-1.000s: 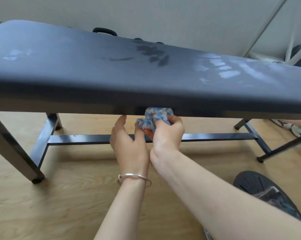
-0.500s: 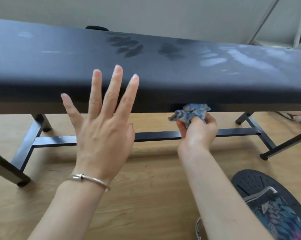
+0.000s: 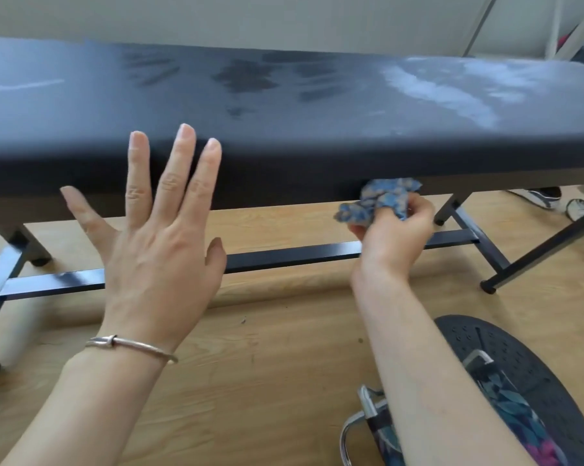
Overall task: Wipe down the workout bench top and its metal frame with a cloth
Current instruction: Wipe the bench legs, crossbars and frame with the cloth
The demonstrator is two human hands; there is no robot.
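Change: since half a second ago the left hand [image 3: 149, 250] sits slightly lower against the bench edge, fingers spread as before; the right hand [image 3: 393, 235] and cloth [image 3: 378, 201] remain under the front edge, and more of the bench top [image 3: 284, 105] shows.
Left hand: open, fingers splayed, palm toward the bench's front edge, holding nothing; whether it touches the edge I cannot tell.
Bracelet [image 3: 132, 344]: silver band on the left wrist.
Right hand: clenched around the cloth, raised to the underside of the front edge, right of centre.
Cloth: blue patterned, bunched, its top pressed against the lower front edge of the pad, its left end sticking out of the fist.
Bench top: dark padding with darker damp-looking prints near the middle and pale streaks toward the right end.
Frame [image 3: 284, 255]: dark metal crossbar low behind both hands, joined to angled legs at each end.
Floor [image 3: 267, 381]: light wood.
Disc [image 3: 525, 358]: dark perforated round object at lower right, partly behind the right forearm.
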